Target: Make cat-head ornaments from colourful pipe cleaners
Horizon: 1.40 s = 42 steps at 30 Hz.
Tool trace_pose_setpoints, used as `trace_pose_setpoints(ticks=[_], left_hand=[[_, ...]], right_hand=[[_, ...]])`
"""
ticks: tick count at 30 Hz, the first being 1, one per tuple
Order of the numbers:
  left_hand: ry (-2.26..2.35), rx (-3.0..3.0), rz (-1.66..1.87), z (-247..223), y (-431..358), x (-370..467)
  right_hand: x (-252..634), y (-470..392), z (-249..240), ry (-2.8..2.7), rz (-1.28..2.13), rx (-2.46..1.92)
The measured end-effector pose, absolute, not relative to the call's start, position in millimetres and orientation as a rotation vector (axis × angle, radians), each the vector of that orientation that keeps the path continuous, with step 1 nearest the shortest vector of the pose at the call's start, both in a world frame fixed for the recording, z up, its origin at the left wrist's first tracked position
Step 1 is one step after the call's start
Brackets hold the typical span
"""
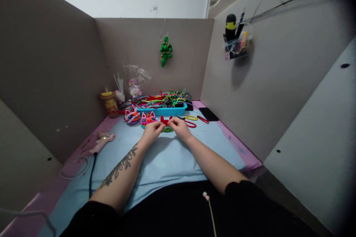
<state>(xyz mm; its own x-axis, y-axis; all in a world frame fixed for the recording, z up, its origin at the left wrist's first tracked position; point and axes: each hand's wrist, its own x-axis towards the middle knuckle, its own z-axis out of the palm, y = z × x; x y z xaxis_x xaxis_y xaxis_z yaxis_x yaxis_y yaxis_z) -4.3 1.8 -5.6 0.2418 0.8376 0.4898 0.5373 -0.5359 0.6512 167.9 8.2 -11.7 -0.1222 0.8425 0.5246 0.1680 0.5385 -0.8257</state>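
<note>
Nearest, a pale earbud (205, 195) on a thin cord dangles before the person's black top (167, 211). Along the left edge of the blue-sheeted desk (178, 163) lies a pink glue gun (103, 141); a forearm catching its black cable (92, 172) could drag it. Nearer the far edge, the left hand (152, 132) and right hand (180, 127) pinch a red, fuzzy, bow-like piece (165, 120) over a green piece (168, 129); uneven pulling might bend it. Two multicoloured eared figures (148, 119) crowd the left hand, a red-handled tool (191, 126) the right. Behind, a blue plastic tray (164, 112) of colourful fuzzy stems (167, 100) blocks the far edge.
</note>
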Motion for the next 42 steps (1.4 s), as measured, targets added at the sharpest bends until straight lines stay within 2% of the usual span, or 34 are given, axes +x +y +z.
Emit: trace_pose_setpoints(ticks=[19, 42], left_hand=[[1.318, 2.224, 1.163, -2, 0, -5], [1.287, 2.21, 1.152, -2, -2, -2]], right_hand=[[164, 16, -22, -1.649, 0.814, -0.819], [165, 11, -20, -1.732, 0.677, -0.845]])
